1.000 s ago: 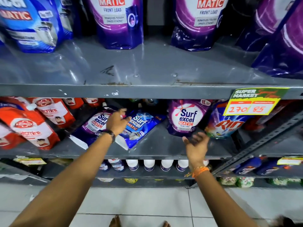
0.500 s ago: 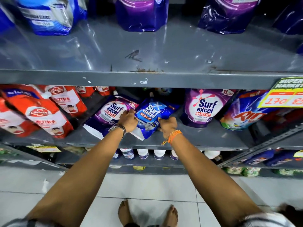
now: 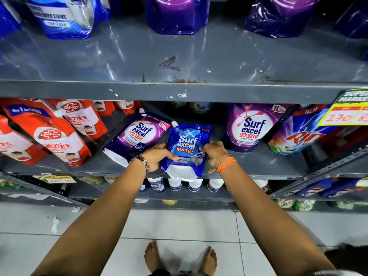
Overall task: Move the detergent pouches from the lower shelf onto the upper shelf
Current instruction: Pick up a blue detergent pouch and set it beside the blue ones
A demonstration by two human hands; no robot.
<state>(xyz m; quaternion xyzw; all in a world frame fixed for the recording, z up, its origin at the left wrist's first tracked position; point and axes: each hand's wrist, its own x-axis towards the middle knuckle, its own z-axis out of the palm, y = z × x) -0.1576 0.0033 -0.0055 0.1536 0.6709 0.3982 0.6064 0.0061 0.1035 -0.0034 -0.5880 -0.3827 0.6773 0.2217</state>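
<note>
Blue pouch (image 3: 186, 150) at lower shelf (image 3: 258, 166) front edge — left hand (image 3: 157, 158) grasping its left side, right hand (image 3: 214, 153) its right; purple pouch (image 3: 137, 138) lying just left.

The upper shelf (image 3: 199, 56) is grey painted metal with a semi-gloss sheen, scratched, chipped and rust-spotted along its front lip. The blue pouch (image 3: 187, 148) is glossy, crinkled plastic film, like the purple pouch (image 3: 137, 138) beside it and the red pouches (image 3: 53, 136). The price tag (image 3: 346, 114) looks like matt paper. The floor (image 3: 179, 222) is smooth, pale glazed tile. A wristband (image 3: 142, 163) of shiny metal links circles one wrist, orange thread (image 3: 225, 165) the other.
</note>
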